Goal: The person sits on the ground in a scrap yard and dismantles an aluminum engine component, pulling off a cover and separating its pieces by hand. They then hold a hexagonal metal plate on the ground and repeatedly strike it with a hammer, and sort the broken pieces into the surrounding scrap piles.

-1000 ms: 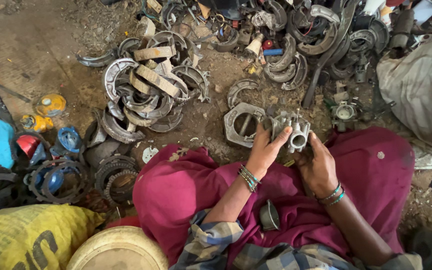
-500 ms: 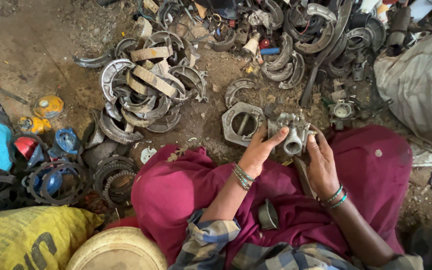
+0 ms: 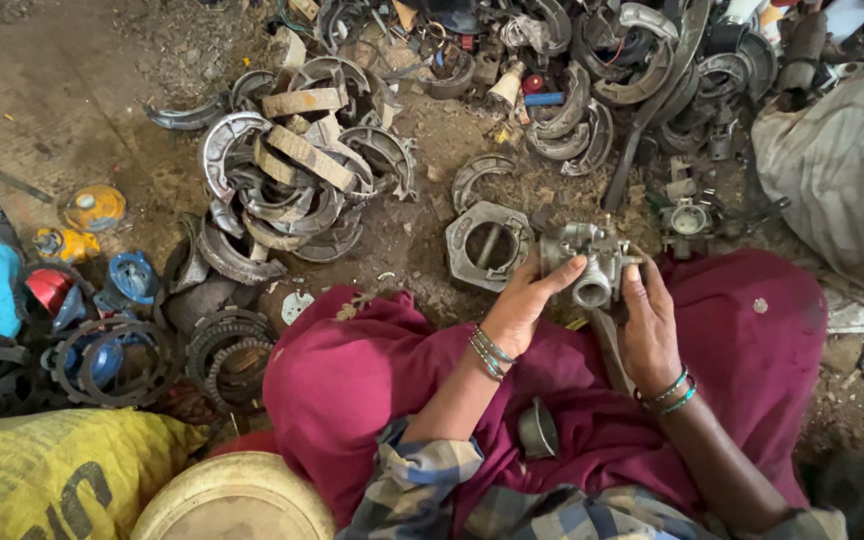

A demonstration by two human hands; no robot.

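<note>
Head view is showing a grey metal carburettor [image 3: 588, 262] being held over the lap, above the maroon cloth [image 3: 372, 380]. The left hand [image 3: 520, 305] is gripping its left side, fingers curled round it; the right hand [image 3: 647, 320] is pinching its right edge with thumb and fingertips. It is looking whole, nothing visibly taken off it, so the handling seems barely begun. A small metal cup [image 3: 538, 430] is lying on the lap. A ring-shaped casting [image 3: 489, 245], curved brake shoes [image 3: 292, 170] and gears [image 3: 222, 350] are crowding the dirt floor just ahead.

Both hands [image 3: 582, 305] raised, fingers [image 3: 562, 275] curled
</note>
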